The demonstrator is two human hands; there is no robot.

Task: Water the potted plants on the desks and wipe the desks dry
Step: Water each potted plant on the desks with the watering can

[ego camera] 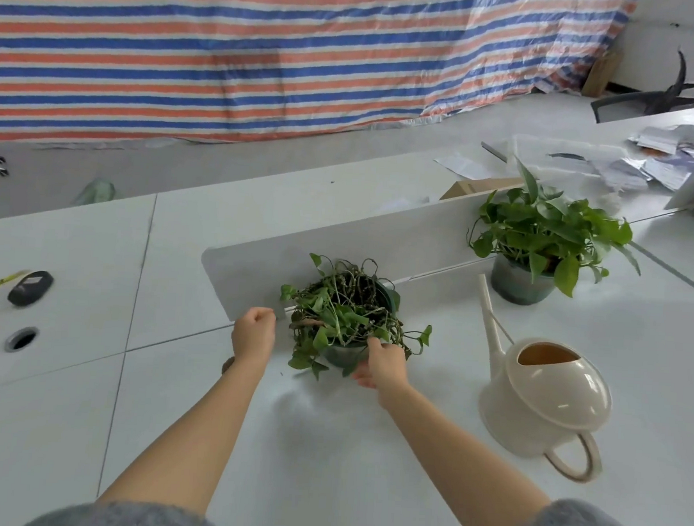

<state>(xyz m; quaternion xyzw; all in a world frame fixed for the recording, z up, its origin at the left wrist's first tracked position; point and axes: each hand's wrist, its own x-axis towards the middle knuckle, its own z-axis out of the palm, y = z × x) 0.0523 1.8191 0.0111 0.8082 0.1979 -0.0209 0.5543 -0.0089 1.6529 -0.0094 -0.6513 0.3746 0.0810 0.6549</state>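
A straggly potted plant (344, 315) in a dark green pot stands on the white desk (366, 447) against a low grey divider (298, 243). My right hand (384, 364) rests against the pot's near right side, fingers among the leaves. Just left of the plant, my left hand (253, 332) is closed into a fist; whether it pinches anything is unclear. A fuller leafy plant (542, 238) in a green pot stands further right. A cream watering can (544, 397) with a long spout sits on the desk to my right, untouched.
Round cable holes (22, 338) and a black object (30, 288) lie on the left desk. Papers (660, 156) clutter the far right desk. A striped tarp (228, 52) hangs behind, and a black office chair (664, 99) stands at the back right.
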